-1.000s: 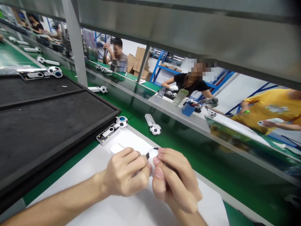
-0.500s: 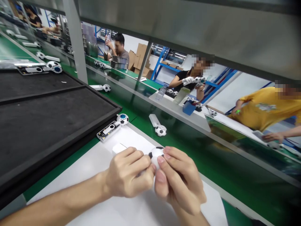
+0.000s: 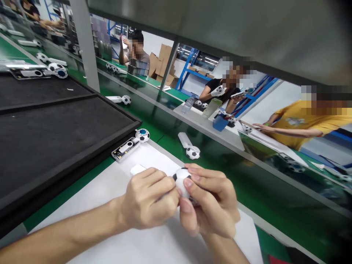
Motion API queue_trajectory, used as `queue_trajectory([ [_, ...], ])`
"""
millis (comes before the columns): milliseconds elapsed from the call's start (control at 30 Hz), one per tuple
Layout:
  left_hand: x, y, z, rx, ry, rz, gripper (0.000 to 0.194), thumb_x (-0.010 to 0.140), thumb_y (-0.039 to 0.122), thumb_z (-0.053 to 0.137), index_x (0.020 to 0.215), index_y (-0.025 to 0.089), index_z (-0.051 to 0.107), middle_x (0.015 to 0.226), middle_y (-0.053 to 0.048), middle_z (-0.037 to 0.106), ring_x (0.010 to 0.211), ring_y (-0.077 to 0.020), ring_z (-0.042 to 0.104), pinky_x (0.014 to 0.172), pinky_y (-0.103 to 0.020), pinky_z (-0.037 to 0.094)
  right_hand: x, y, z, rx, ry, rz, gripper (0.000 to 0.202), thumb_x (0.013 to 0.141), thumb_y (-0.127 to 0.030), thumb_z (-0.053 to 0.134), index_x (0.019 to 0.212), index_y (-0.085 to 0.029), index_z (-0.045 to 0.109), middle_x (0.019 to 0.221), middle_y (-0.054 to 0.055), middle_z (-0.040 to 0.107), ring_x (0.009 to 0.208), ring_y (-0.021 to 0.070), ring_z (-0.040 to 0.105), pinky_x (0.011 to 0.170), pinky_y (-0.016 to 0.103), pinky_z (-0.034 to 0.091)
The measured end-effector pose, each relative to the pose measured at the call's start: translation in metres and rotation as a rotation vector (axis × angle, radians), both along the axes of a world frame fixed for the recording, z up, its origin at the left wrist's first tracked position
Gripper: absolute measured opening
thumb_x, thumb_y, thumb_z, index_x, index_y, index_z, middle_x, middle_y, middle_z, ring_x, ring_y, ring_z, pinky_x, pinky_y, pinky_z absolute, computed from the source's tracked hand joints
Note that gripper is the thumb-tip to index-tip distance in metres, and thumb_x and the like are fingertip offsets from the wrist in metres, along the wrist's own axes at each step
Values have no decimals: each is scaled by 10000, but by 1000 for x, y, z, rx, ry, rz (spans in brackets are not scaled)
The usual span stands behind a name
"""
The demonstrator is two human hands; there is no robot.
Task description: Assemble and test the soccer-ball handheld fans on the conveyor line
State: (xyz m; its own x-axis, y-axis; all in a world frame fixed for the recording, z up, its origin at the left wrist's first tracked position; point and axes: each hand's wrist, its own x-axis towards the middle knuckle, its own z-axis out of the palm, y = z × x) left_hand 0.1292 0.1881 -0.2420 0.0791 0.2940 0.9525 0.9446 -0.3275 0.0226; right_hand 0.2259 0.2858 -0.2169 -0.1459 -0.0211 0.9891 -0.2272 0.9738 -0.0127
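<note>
Two-handed: pinching a football-patterned ball [image 3: 180,178] above the white sheet [image 3: 96,190] with the right hand [image 3: 213,200], gripping its edge with the curled left hand [image 3: 152,198] (partly hidden); could slip under uneven pressure.

Black-patched white ball [image 3: 181,180], white sheet [image 3: 110,192], green belt [image 3: 164,135].
</note>
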Motion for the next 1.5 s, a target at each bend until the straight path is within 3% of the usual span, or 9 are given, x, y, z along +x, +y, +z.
queue_trajectory([
  [133, 0, 3, 0, -45, -117, -35, 186, 788, 70, 601, 916, 165, 505, 678, -50, 611, 574, -162, 497, 516, -297, 421, 1, 10, 5, -25, -77, 50, 282, 662, -70, 533, 899, -139, 669, 853, 74, 550, 777, 212, 610, 631, 389, 605],
  [367, -2, 5, 1, -87, -319, -196, 328, 775, 159, 728, 978, 156, 471, 710, -36, 568, 594, -148, 530, 515, -263, 439, 7, 21, 12, -302, -382, 290, 285, 729, -159, 614, 1011, -179, 657, 931, 91, 619, 809, 230, 630, 668, 397, 544],
  [533, 1, 4, -2, -146, -357, -213, 336, 771, 151, 715, 952, 188, 433, 706, 0, 512, 565, -127, 465, 478, -249, 387, 5, 14, 14, -312, -346, 263, 223, 687, -116, 616, 897, -185, 646, 779, 48, 602, 679, 193, 602, 577, 334, 501],
  [667, 2, 3, 1, -254, -505, -221, 407, 781, 206, 741, 1082, 202, 469, 823, -12, 591, 619, -127, 560, 527, -230, 471, 7, 17, 20, -417, -420, 199, 91, 741, -145, 647, 824, -174, 672, 764, 42, 612, 663, 165, 586, 602, 307, 485],
  [867, -9, 0, 10, -285, -742, -311, 625, 734, 336, 826, 1301, 272, 569, 1144, -50, 678, 908, -183, 651, 795, -273, 572, 24, 32, 27, -926, -729, 740, 482, 858, -366, 703, 1309, -260, 568, 1286, 110, 599, 1105, 270, 614, 891, 405, 540],
  [1100, -12, -3, 15, -321, -1001, -542, 533, 733, 297, 826, 1239, 311, 660, 1197, -36, 697, 1024, -210, 673, 837, -248, 575, 24, 30, 20, -1023, -696, 850, 445, 825, -367, 783, 1227, -265, 625, 1285, 110, 611, 1156, 279, 605, 937, 439, 536],
  [1233, -10, 1, 10, -333, -1111, -546, 433, 778, 407, 776, 1179, 269, 685, 1116, -47, 707, 963, -213, 674, 791, -261, 571, 16, 27, 13, -1039, -556, 819, 316, 819, -343, 786, 1096, -262, 656, 1091, 57, 655, 991, 212, 641, 817, 330, 548],
  [1333, -8, 4, 0, -415, -1071, -532, 453, 791, 435, 756, 1185, 237, 652, 1056, -55, 689, 890, -196, 647, 755, -268, 542, 14, 24, 13, -1022, -502, 630, 157, 902, -374, 689, 960, -228, 692, 901, 24, 628, 804, 150, 615, 684, 247, 510],
  [1500, -1, 4, -10, -607, -987, -543, 541, 742, 455, 798, 1180, 231, 573, 880, -21, 642, 700, -152, 562, 595, -250, 449, 19, 16, 17, -927, -553, 442, 311, 955, -381, 595, 747, -178, 706, 819, 32, 566, 707, 135, 550, 602, 241, 439],
])
